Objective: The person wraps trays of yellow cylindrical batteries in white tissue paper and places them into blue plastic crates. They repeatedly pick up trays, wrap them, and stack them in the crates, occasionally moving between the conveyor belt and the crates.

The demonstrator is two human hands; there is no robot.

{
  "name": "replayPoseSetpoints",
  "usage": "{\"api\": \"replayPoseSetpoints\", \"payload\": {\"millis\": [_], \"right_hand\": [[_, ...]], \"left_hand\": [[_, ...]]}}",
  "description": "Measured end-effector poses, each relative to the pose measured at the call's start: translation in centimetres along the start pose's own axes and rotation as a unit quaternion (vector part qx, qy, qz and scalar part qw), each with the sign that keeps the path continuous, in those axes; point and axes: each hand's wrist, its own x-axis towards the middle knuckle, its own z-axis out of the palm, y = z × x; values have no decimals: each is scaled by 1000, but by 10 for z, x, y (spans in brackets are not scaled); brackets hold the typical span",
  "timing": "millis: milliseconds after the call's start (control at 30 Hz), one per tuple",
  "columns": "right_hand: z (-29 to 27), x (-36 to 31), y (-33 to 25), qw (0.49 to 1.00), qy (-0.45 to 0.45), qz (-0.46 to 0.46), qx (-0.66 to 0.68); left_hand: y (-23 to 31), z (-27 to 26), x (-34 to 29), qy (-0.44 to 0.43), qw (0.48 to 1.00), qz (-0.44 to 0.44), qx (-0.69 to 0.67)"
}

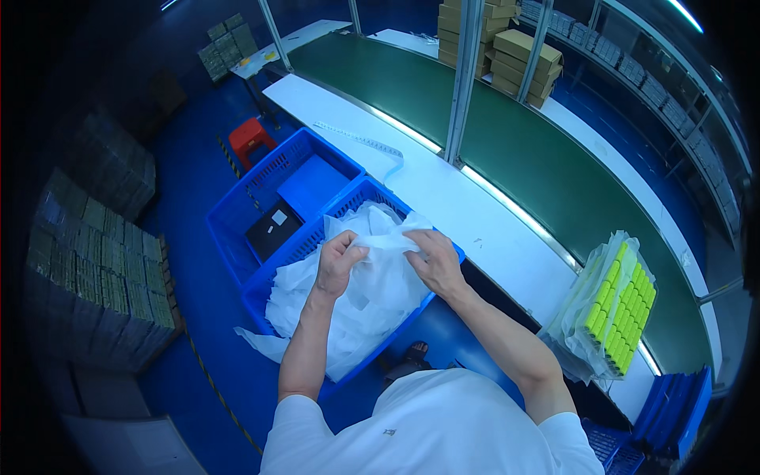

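Note:
Both of my hands are over a blue plastic crate (261, 299) heaped with thin, whitish plastic bags (348, 324). Between them a crumpled white plastic bag (381, 242) is stretched across the top of the heap. My left hand (336, 265) pinches its left side between thumb and fingers. On the other side, my right hand (435, 263) grips the bag with thumb and bent fingertips. Where this bag ends and the heap below begins is hard to make out. One loose bag (261, 342) hangs over the crate's near left edge.
A second blue crate (224, 237) holding a dark flat box (273, 229) adjoins the first. Beyond runs a white bench (507, 261) beside a green conveyor belt (507, 150). Plastic-wrapped yellow-green cylinders (621, 309) stand at right. A red stool (252, 141) and stacked goods (103, 277) are at left.

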Motion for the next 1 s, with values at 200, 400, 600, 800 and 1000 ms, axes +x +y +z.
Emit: {"api": "replayPoseSetpoints", "payload": {"millis": [200, 400, 600, 800, 1000], "right_hand": [[5, 7, 24, 938, 57, 250, 234], [-19, -4, 61, 908, 84, 292, 287], [-33, -11, 57, 859, 133, 340, 360], [-34, -25, 68, 903, 125, 303, 277], [-73, -48, 68, 900, 171, 294, 273]], "left_hand": [[-55, 48, -21, 140, 952, 162, 217], [-137, 11, -28, 69, 983, -114, 126], [-161, -36, -12, 137, 966, -116, 186], [-81, 96, -21, -123, 911, 108, 379], [-115, 159, -1, -133, 965, 144, 173]]}}
